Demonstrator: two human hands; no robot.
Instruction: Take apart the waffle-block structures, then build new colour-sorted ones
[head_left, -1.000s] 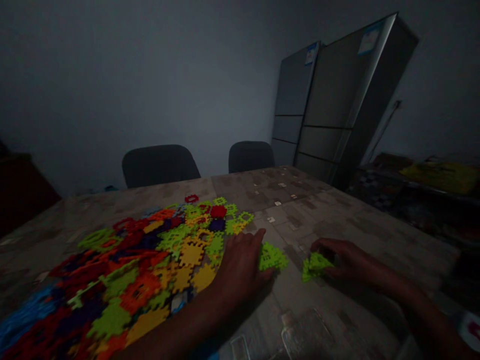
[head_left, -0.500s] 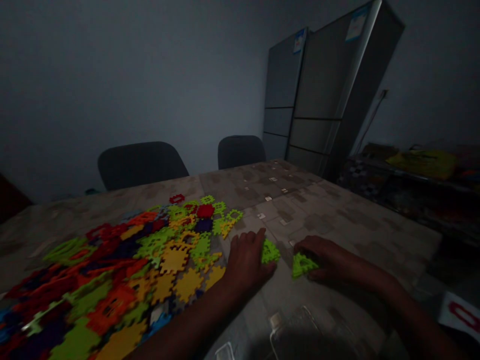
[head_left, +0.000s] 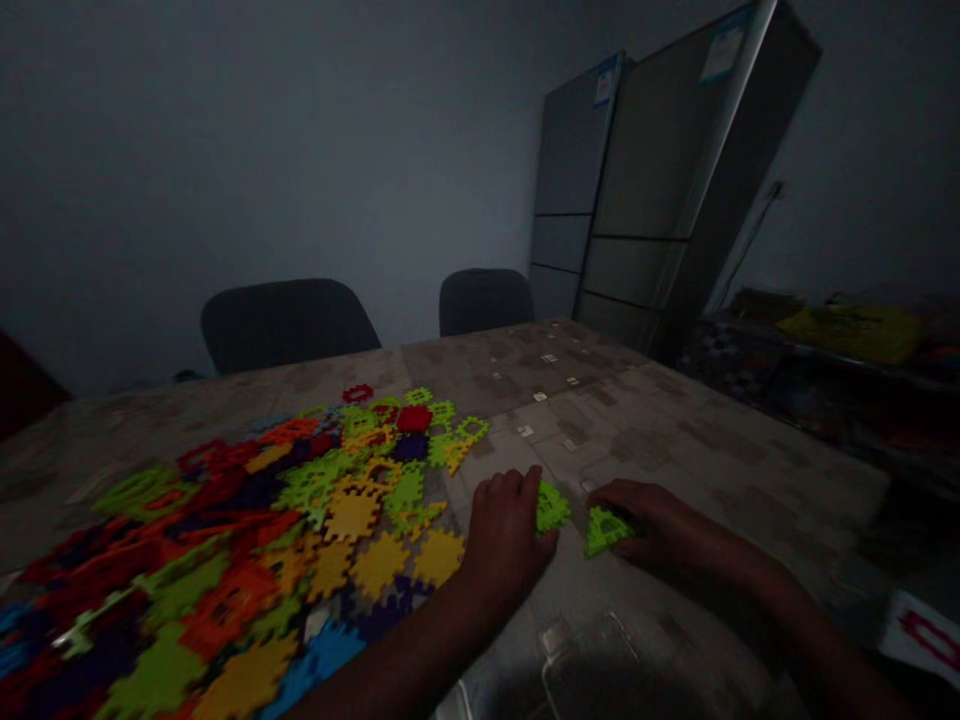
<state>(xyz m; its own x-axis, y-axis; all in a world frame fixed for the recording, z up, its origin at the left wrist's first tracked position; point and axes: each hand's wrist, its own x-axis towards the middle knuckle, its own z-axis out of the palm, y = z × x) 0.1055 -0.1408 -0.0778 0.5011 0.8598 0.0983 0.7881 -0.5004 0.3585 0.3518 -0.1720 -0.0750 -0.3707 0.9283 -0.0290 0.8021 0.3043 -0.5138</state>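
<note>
My left hand point(head_left: 508, 525) grips a light-green toothed plastic building piece point(head_left: 553, 507), whose right part sticks out past the fingers. Facing it, my right hand point(head_left: 646, 520) is closed on another green building piece point(head_left: 604, 530), triangular with an open middle. A small gap separates the two green pieces just above the table. Left of my left hand lies a large heap of interlocking plastic pieces in yellow, green, red, orange and blue, with a yellow square piece point(head_left: 439, 557) nearest to the wrist. My fingers hide part of each held piece.
A patterned cloth covers the table point(head_left: 675, 430). Two dark chairs point(head_left: 289, 322) stand behind it, with a grey refrigerator point(head_left: 637, 180) at the back right. Farther right, a cluttered shelf holds a yellow bag point(head_left: 855, 330). The room is dim.
My left hand has moved slightly right with its green piece, towards the right hand, uncovering more of the yellow square piece. My right hand has hardly moved.
</note>
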